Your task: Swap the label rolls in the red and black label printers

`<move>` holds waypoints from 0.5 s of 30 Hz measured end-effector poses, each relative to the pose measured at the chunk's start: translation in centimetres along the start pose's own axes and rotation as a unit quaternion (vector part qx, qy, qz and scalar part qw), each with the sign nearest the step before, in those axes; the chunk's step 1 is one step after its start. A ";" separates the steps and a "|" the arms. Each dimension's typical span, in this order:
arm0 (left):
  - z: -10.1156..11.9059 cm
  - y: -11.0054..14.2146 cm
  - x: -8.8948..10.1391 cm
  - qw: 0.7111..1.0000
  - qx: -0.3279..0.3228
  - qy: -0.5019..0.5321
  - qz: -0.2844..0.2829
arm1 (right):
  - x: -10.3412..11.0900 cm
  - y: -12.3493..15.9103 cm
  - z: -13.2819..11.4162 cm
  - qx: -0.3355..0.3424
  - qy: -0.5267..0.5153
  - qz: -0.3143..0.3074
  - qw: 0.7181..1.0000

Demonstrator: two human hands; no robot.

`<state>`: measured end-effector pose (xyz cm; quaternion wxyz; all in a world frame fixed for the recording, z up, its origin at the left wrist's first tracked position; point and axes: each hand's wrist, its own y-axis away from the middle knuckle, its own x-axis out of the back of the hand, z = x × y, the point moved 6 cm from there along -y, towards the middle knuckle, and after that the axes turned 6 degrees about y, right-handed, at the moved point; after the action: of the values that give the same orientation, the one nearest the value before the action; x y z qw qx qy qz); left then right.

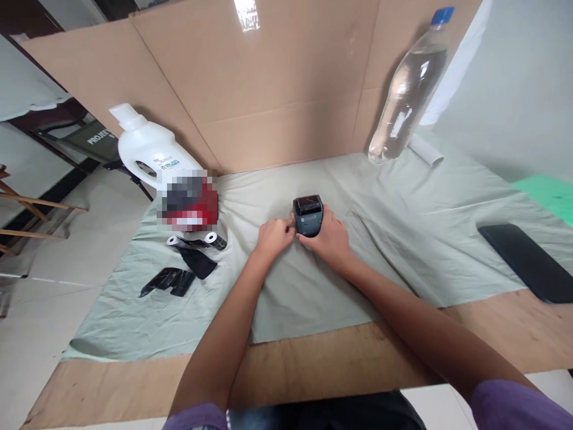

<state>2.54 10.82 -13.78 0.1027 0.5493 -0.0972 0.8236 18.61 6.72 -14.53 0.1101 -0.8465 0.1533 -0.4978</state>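
Note:
A small dark grey portable label printer (308,223) with a glossy dark lid sits on the cloth in the middle of the table. Curled round its right side is my right hand (330,237), the thumb lying along the near edge. My left hand (274,234) is closed at the printer's left side, its fingertips against the lower left edge. The undersides of the fingers on both hands are hidden. Left of my hands lie small rolls with white cores, one black roll (216,240) among them, and several black strips (199,263).
A white detergent bottle (150,143) and a blurred red-and-black item (210,206) stand at the left. A tall water bottle (409,98) leans near the cardboard wall (277,83) at the back right, beside a white tube (426,149). A black phone (530,260) lies far right.

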 end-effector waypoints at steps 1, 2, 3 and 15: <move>0.0 0.0 -0.1 1.000 -0.005 0.000 -0.001 | 0.0 0.0 0.0 0.001 0.001 -0.001 1.000; -0.1 -0.1 -0.1 1.000 -0.012 0.004 -0.003 | -0.1 0.0 0.0 0.002 0.004 -0.002 1.000; -0.2 -0.2 -0.2 1.000 -0.018 0.013 -0.005 | -0.1 0.0 0.0 0.004 0.005 -0.003 1.000; -0.4 -0.3 -0.1 0.999 -0.034 0.037 0.003 | 0.0 -0.1 0.1 0.003 -0.009 -0.012 1.000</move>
<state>2.31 11.24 -13.98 0.1223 0.5139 -0.1235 0.8400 18.66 6.79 -14.57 0.1077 -0.8524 0.1403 -0.4921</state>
